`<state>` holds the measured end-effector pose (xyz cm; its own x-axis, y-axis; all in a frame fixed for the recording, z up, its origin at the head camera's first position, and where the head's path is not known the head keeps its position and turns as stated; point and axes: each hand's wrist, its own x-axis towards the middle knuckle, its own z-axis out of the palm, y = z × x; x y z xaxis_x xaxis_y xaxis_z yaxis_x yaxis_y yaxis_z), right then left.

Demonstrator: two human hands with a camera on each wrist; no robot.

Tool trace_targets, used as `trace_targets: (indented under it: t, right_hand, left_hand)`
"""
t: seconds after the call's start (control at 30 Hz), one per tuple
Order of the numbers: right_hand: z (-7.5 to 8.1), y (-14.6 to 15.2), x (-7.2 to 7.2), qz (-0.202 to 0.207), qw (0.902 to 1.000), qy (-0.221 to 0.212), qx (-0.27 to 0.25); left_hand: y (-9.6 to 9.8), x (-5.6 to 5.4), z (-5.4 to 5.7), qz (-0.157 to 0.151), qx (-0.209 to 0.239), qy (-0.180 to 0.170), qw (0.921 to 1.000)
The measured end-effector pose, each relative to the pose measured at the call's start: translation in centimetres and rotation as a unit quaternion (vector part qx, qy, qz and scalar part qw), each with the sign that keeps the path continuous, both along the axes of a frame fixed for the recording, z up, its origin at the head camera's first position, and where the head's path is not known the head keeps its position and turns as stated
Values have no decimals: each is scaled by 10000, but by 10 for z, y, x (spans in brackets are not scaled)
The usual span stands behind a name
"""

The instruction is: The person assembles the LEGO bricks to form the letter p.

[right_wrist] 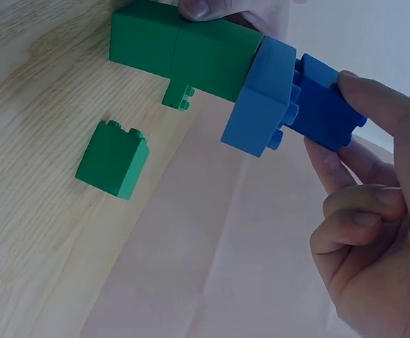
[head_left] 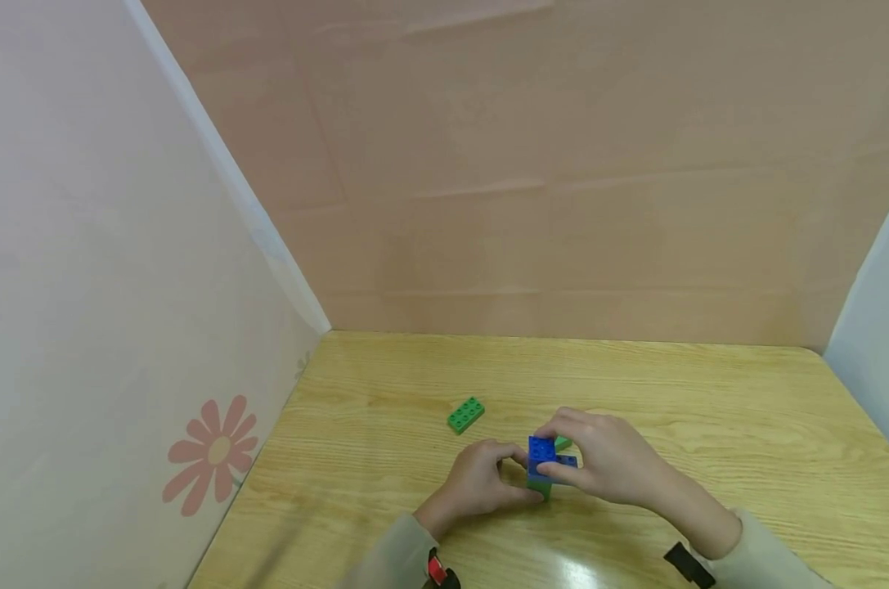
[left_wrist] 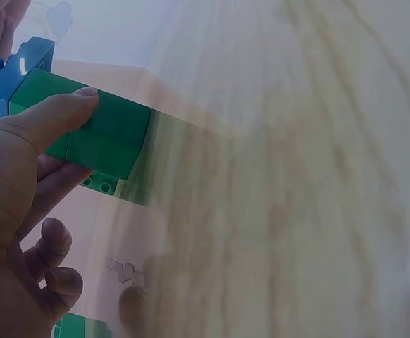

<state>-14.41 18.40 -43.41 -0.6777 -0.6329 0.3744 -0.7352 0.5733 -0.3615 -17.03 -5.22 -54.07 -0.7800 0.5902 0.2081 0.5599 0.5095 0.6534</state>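
A stack of toy building bricks stands upright on the table between the two hands. Two green bricks (right_wrist: 215,60) form its lower part, with a lighter blue brick (right_wrist: 261,95) above them that juts out to one side. At the top is a dark blue brick (right_wrist: 321,109), right at the lighter brick's studs. My left hand (head_left: 477,481) grips the green bricks, its thumb (left_wrist: 57,116) lying across their side. Thumb and fingertips of my right hand (head_left: 613,458) pinch the dark blue brick from opposite sides, while the other fingers curl inward.
A loose green brick (head_left: 466,415) lies farther back on the wooden table (head_left: 385,384), left of the stack. Another green brick (head_left: 563,442) shows partly behind the right hand. A brown sheet (head_left: 562,204) rises at the table's back, and a white one (head_left: 105,245) with a flower stands left.
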Motion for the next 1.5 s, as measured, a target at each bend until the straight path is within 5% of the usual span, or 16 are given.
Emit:
trace_targets:
  t: [0.7,1.03,1.3,1.5]
  right_hand:
    - [-4,1,-3,-134,9998,-123,107]
    - [-31,26,-35,-950,9899,-989,-363]
    - [-50,37,-55,-623,9879,-1338,484]
    - [-56,32,-62,-336,9876,-1151,1014]
  left_hand:
    - [-1,-2,-1,36,87,-109,9999]
    - [1,-1,0,98,203,-378,9990]
    - [1,-1,2,-84,507,-203,9985]
    - [0,-2,8,-252,893,-113,9956]
